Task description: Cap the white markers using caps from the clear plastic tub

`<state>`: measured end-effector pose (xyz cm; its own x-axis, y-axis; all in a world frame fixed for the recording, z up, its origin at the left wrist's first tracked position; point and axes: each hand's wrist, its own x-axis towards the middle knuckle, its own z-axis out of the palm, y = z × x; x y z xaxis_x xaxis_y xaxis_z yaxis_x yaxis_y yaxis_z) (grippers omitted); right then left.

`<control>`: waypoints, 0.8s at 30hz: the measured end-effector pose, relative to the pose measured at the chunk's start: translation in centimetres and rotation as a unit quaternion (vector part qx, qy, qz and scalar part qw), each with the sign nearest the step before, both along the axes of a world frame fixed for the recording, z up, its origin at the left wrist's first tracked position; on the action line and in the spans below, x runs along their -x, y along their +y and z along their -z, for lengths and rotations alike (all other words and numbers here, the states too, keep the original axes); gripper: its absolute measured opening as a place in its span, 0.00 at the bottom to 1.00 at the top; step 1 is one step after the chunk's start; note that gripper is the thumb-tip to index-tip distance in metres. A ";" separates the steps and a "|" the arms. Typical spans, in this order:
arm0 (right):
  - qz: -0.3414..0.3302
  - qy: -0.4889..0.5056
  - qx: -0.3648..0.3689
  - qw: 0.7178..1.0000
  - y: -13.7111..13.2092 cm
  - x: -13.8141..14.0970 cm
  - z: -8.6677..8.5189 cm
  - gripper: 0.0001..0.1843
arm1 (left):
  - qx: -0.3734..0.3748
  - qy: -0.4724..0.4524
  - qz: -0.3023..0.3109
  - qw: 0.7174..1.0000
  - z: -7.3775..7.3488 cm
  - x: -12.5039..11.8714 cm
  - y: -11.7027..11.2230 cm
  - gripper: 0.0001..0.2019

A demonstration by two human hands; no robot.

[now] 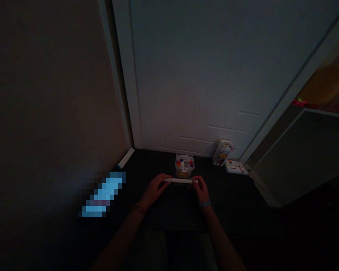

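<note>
A white marker pen (182, 181) lies level between my two hands, just above the dark table. My left hand (158, 185) pinches its left end, and my right hand (201, 188) grips its right end. Right behind the marker stands a clear plastic box (184, 169) with a yellow label. Several markers with coloured ends, red, orange, blue and purple, show in the top of this box. The dim light hides the finer details of my fingers.
Two white markers (125, 158) lie by the left wall. A bright pixelated patch (104, 194) is at the table's left. At the back right, a clear marker case (223, 152) leans upright beside a flat pack of markers (236, 166). A white panel (186, 75) rises behind the table (237, 210).
</note>
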<state>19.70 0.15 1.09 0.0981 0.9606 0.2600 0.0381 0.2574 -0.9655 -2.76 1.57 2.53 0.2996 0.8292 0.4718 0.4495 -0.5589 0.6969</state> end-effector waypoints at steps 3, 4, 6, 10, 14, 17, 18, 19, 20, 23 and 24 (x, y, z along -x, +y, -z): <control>-0.001 0.004 -0.007 1.000 0.0 -0.1 0.1 0.12 | 0.000 0.002 0.001 1.000 0.0 0.0 0.0 0.11; -0.002 0.007 -0.009 1.000 0.1 -0.1 0.2 0.12 | -0.002 0.002 0.002 1.000 0.0 0.0 0.0 0.11; -0.006 0.011 -0.008 1.000 0.1 -0.1 0.3 0.12 | -0.006 0.001 0.001 1.000 0.1 0.0 0.0 0.11; -0.006 0.019 -0.003 1.000 0.2 -0.2 0.4 0.12 | -0.007 0.005 -0.001 1.000 0.2 0.0 0.0 0.11; -0.006 0.022 -0.004 1.000 0.0 -0.1 0.1 0.11 | -0.007 0.011 0.002 1.000 0.1 0.1 0.0 0.11; -0.009 0.024 -0.002 1.000 0.0 -0.1 0.0 0.10 | -0.005 0.013 0.004 1.000 0.0 0.1 -0.1 0.11; -0.010 0.024 -0.003 1.000 0.0 -0.1 0.0 0.10 | -0.005 0.013 0.003 1.000 0.0 0.1 -0.1 0.11; -0.011 0.024 -0.003 1.000 0.0 -0.1 0.1 0.10 | -0.005 0.013 0.003 1.000 0.0 0.0 -0.1 0.11; -0.011 0.023 -0.002 1.000 0.1 -0.1 0.1 0.10 | -0.006 0.012 0.002 1.000 0.0 0.0 -0.1 0.11; -0.008 0.012 -0.002 1.000 0.1 -0.2 0.3 0.10 | -0.007 0.012 0.000 1.000 0.0 0.0 -0.1 0.11; -0.007 0.008 -0.002 1.000 0.1 -0.2 0.2 0.10 | -0.007 0.013 0.000 1.000 0.0 0.0 -0.1 0.11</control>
<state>19.92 0.20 0.84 0.0890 0.9610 0.2617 0.0186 0.2611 -0.9651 -2.78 1.45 2.51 0.3119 0.8230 0.4748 0.4672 -0.5679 0.6776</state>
